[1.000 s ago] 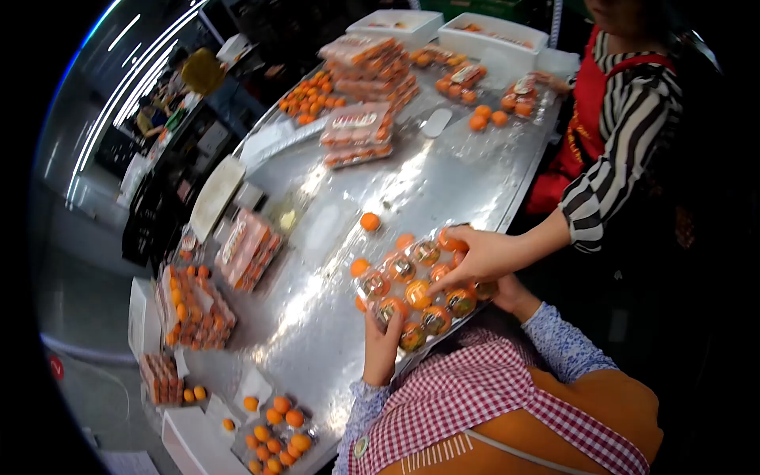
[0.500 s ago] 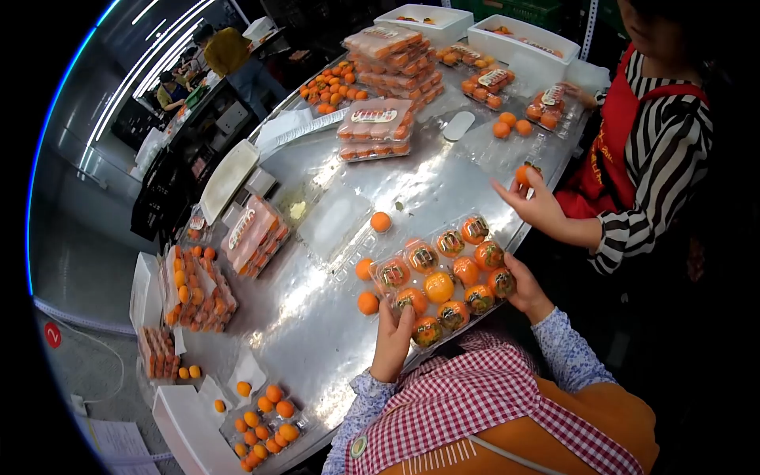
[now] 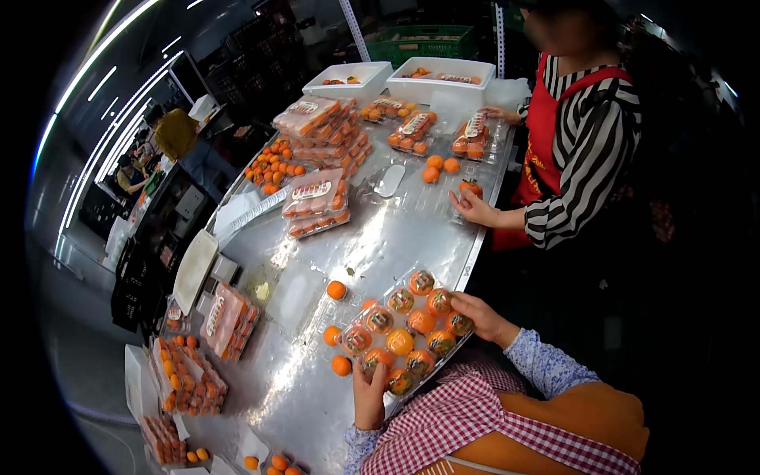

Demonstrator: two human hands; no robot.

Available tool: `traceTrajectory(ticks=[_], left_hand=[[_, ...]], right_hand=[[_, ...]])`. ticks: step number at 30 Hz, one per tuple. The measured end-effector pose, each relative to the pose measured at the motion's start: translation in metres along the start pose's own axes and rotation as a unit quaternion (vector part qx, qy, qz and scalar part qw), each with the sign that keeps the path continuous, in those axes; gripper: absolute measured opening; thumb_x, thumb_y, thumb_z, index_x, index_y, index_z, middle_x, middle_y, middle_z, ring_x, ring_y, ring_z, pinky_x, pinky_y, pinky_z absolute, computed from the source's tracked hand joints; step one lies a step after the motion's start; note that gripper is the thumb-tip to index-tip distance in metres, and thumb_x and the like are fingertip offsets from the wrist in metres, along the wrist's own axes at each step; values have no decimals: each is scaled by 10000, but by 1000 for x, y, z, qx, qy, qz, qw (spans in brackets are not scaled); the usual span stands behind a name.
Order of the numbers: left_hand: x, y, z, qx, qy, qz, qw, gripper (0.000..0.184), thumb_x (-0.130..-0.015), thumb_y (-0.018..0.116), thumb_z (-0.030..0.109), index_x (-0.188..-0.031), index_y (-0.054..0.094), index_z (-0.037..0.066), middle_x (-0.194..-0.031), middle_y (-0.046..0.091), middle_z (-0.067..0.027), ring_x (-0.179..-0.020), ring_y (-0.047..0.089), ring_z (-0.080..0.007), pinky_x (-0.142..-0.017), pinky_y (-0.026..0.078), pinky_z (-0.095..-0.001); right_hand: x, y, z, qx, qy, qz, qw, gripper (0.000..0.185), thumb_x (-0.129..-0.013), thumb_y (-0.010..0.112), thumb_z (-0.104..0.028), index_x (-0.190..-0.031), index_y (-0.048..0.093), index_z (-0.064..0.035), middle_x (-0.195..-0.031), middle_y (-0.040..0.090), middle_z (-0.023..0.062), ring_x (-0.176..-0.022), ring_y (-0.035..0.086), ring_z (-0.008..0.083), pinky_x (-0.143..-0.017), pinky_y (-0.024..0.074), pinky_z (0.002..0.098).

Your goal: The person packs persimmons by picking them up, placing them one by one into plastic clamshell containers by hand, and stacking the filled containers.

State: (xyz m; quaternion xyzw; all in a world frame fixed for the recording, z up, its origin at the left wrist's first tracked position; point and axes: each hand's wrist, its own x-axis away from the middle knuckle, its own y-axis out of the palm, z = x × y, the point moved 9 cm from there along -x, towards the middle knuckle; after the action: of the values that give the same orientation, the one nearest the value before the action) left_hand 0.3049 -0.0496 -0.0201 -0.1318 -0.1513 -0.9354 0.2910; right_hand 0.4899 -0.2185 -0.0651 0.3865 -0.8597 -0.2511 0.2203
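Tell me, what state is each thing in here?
Metal table: shiny, partly covered
Clear tray: filled with orange fruit, held in two hands
Left hand: gripping the tray
Right hand: gripping its other end
Loose fruit: lying on the table, unpacked
Stacked packs: filled, piled up
White bins: open-topped
Co-worker's hand: holding one fruit
Ceiling lights: lit

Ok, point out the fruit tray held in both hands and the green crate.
Fruit tray point(image 3: 378, 341), head view: bare clear plastic, left of centre.
Green crate point(image 3: 384, 51), head view: near wall.
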Motion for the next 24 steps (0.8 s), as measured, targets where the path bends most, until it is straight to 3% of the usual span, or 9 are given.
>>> traceTrajectory(ticks=[5,10,11,13,16,19,20,23,24], left_hand=[[18,-44,-36,155,-45,4,987,401,-938,588,133,-1292,419,51,-1147,569,-83,-1058,586,-196,-891,517,-342],[55,-100,-26,171,30,32,984,395,-924,623,127,-1258,432,37,-1113,584,-93,-1000,622,-282,-876,511,-419],[68,-114,-16,122,67,92,986,338,-914,627,138,-1198,510,-3,-1068,621,-116,-967,635,-266,-856,516,-396],[95,-143,6,-133,16,143,981,576,-875,686,167,-1355,412,8,-1238,535,-136,-1103,530,-195,-970,439,-341],[129,-188,22,-357,138,186,905,443,-805,742,55,-1191,537,-17,-1056,607,-103,-935,585,-181,-851,494,-318],[151,-228,5,-337,167,143,915,330,-792,766,53,-1073,604,-3,-987,618,-96,-919,589,-187,-808,508,-330],[161,-250,-4,-327,159,207,908,247,-794,776,84,-982,633,12,-931,631,-84,-881,598,-211,-785,504,-337],[191,-262,13,-480,133,289,817,237,-836,745,185,-972,631,28,-946,646,-94,-883,605,-250,-777,496,-351],[197,-251,26,-612,113,297,724,273,-876,681,311,-934,627,50,-962,638,-119,-883,594,-289,-763,487,-378]], right_hand=[[-5,34,14,165,10,-62,984,459,-971,579,-247,-1331,451,7,-1263,549,91,-1155,524,153,-979,431,289],[-11,111,30,233,17,-205,950,476,-935,636,-216,-1317,443,-7,-1261,564,108,-1138,540,166,-962,444,312],[-13,124,36,273,23,-224,936,481,-929,643,-237,-1306,448,-8,-1241,573,108,-1116,555,177,-944,455,315],[-14,148,43,388,16,-214,896,559,-863,714,-333,-1250,470,-12,-1066,641,127,-980,612,183,-846,492,300],[-8,192,61,360,33,-273,892,535,-837,735,-323,-1218,498,-33,-999,663,118,-900,646,202,-796,512,327],[-6,226,90,366,-10,-349,863,501,-784,777,-281,-1165,534,-64,-1053,644,129,-990,633,228,-842,494,334],[-5,236,101,393,-31,-366,843,489,-783,777,-275,-1157,541,-67,-1063,633,128,-1005,623,243,-847,487,338],[-6,271,125,419,-129,-403,803,457,-778,771,-255,-1139,555,-76,-1055,619,123,-1001,609,281,-843,479,359],[-8,280,134,418,-166,-413,792,447,-776,769,-248,-1133,558,-80,-1045,617,121,-992,607,293,-838,479,368]])
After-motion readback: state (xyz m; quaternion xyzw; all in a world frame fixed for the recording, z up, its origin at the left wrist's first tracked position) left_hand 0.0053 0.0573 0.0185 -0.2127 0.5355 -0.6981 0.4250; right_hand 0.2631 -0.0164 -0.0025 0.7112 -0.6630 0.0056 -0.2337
